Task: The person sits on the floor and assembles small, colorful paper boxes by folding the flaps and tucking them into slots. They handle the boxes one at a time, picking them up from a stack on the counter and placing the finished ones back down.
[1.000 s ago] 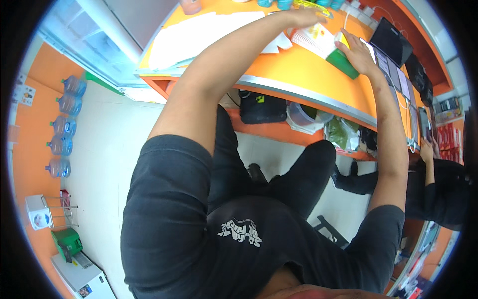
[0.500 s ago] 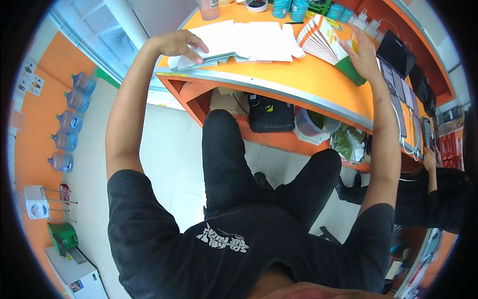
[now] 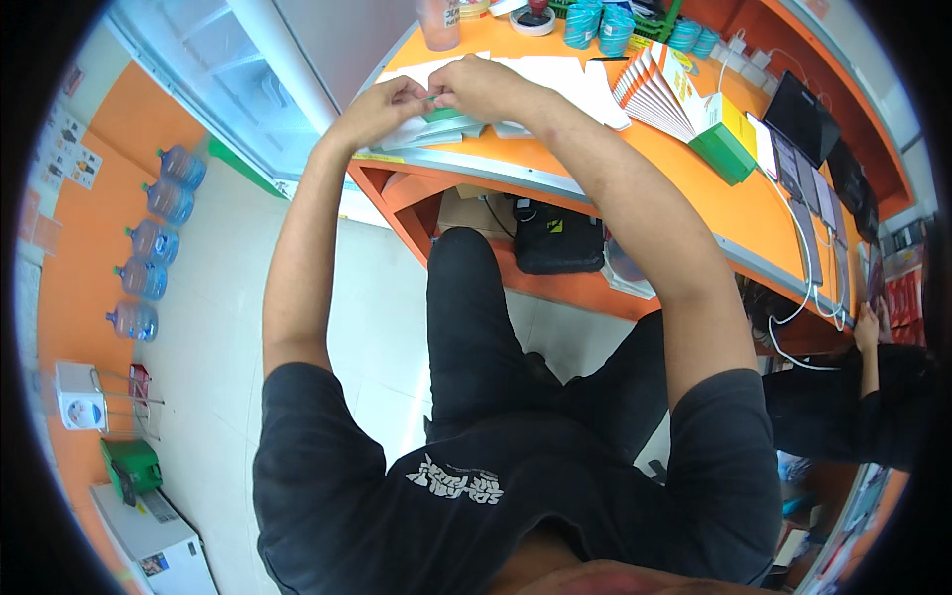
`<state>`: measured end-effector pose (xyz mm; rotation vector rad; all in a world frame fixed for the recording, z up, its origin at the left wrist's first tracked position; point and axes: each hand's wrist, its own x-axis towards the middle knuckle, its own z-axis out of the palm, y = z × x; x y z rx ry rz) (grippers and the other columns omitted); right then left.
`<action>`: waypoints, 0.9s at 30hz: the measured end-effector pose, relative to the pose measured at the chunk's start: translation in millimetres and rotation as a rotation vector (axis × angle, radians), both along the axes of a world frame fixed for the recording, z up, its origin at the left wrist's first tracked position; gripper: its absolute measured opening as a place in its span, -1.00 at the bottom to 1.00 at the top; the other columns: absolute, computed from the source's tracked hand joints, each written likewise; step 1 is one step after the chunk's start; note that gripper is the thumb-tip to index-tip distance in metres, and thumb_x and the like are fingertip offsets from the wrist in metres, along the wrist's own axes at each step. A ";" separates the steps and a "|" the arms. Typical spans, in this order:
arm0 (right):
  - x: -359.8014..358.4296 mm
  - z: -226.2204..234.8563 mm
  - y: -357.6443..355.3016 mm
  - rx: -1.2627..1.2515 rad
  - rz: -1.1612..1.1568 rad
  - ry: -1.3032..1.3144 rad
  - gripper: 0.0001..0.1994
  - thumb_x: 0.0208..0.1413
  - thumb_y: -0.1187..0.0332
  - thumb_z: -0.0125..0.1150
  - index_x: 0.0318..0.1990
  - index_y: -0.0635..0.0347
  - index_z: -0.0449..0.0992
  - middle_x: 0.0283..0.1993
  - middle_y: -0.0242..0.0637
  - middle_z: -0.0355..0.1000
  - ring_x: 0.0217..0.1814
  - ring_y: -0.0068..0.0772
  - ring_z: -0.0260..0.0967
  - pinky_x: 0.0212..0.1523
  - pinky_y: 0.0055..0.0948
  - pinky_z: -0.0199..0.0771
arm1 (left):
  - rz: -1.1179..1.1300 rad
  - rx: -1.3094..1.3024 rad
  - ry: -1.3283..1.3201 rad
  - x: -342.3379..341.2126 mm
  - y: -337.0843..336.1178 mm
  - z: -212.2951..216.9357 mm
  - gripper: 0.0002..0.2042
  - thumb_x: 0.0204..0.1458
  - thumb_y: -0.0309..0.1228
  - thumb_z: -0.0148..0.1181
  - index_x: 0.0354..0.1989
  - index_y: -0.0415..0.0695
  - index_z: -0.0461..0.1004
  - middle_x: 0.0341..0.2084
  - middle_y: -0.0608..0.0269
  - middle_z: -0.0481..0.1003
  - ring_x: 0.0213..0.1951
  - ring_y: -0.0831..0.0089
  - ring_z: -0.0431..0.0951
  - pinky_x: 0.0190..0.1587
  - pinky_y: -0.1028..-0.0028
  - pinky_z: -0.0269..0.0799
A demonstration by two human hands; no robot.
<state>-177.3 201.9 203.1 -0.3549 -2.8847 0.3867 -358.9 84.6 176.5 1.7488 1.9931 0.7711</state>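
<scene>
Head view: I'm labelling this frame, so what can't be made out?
In the head view:
Contact between left hand, right hand and papers: covered by the hands themselves.
Most of the clear container: behind the right forearm.
Top of the pinkish cup: cut off by the upper edge.

The sheets [image 3: 454, 126] look like matt paper, the counter [image 3: 769, 224] smooth, the bottles [image 3: 155, 244] glossy plastic.

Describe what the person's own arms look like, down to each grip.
Both arms wear short, black, loose sleeves with plain hems. The forearms are uncovered down to the wrists. The left grip and right grip are bare.
</scene>
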 end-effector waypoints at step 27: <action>265.7 -74.9 -193.7 -0.021 -0.457 0.891 -0.84 0.11 0.48 0.28 -0.17 0.07 0.47 -0.21 -0.39 0.52 -0.18 -0.23 0.47 -0.07 -0.19 0.34 | 0.057 0.434 -0.689 267.3 -128.6 -34.0 -0.84 0.09 -0.53 0.36 -0.19 -0.35 0.62 -0.38 0.24 0.59 -0.33 0.61 0.52 -0.25 0.63 0.42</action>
